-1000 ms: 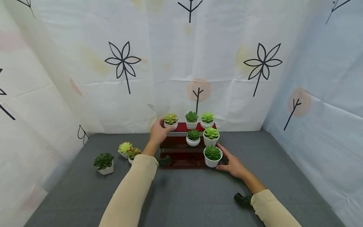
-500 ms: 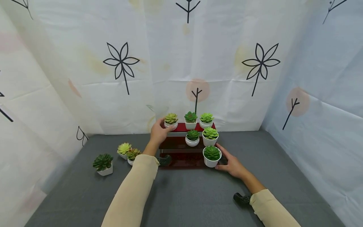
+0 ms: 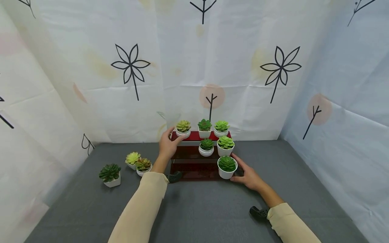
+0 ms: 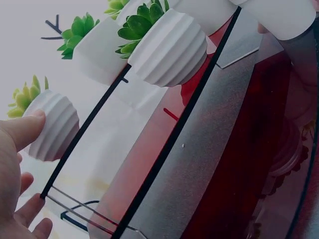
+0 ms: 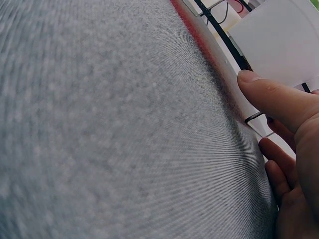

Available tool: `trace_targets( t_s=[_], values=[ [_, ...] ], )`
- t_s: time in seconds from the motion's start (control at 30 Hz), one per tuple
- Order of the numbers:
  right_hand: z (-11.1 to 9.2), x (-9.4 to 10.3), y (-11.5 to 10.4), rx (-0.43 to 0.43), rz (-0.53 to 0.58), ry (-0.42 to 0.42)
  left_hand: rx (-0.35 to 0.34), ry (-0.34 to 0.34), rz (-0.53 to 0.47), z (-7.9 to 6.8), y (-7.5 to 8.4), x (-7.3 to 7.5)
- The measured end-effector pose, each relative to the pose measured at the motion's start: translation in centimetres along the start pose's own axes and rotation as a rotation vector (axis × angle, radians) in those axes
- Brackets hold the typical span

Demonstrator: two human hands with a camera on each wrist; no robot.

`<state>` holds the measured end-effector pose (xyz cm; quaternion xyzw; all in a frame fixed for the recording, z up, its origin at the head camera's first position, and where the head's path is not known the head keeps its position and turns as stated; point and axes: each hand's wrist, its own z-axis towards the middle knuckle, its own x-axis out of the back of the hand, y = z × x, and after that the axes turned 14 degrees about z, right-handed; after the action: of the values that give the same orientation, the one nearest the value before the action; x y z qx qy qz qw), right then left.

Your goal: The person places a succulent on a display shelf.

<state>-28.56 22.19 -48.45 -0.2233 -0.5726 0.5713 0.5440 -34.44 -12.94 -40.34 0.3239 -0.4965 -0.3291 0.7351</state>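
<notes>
A tiered display rack [image 3: 194,172] with dark red shelves holds several small potted artificial succulents. My left hand [image 3: 168,145] is at the left end of its top shelf, fingers spread, beside a yellow-green succulent [image 3: 183,127] in a ribbed white pot. In the left wrist view, the thumb [image 4: 32,127] overlaps that pot [image 4: 55,127], while the lower fingers hang loosely by the shelf's end. My right hand [image 3: 247,175] holds the rack's right end by the bottom shelf, beside a green succulent [image 3: 227,165]. The right wrist view has its thumb [image 5: 264,92] against the shelf's black edge.
Left of the rack on the grey tabletop [image 3: 194,212] stand a dark green succulent [image 3: 110,175], a yellow-green one [image 3: 132,158] and a reddish-green one [image 3: 143,166]. A printed white cloth [image 3: 182,67] hangs behind and along both sides.
My left hand has shifted slightly left and its fingers have spread away from the ribbed pot, which stays on the top shelf. The right hand has kept its place.
</notes>
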Motion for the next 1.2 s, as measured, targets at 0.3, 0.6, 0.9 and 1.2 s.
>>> trace_targets(
  t_s=[0.3, 0.6, 0.9, 1.2],
  values=[
    [-0.1, -0.1, -0.2, 0.004, -0.004, 0.013, -0.056, 0.061, -0.008, -1.3, -0.7, 0.5],
    [-0.1, -0.1, -0.2, 0.002, 0.001, 0.016, -0.115, 0.074, 0.016, -2.7, -0.9, 0.5],
    [-0.1, -0.3, -0.2, -0.001, 0.012, 0.018, -0.224, 0.125, 0.029, -3.9, -1.5, 1.8],
    [-0.1, -0.2, -0.1, 0.002, -0.008, 0.022, -0.287, 0.132, 0.062, -5.3, -2.4, 3.4]
  ],
)
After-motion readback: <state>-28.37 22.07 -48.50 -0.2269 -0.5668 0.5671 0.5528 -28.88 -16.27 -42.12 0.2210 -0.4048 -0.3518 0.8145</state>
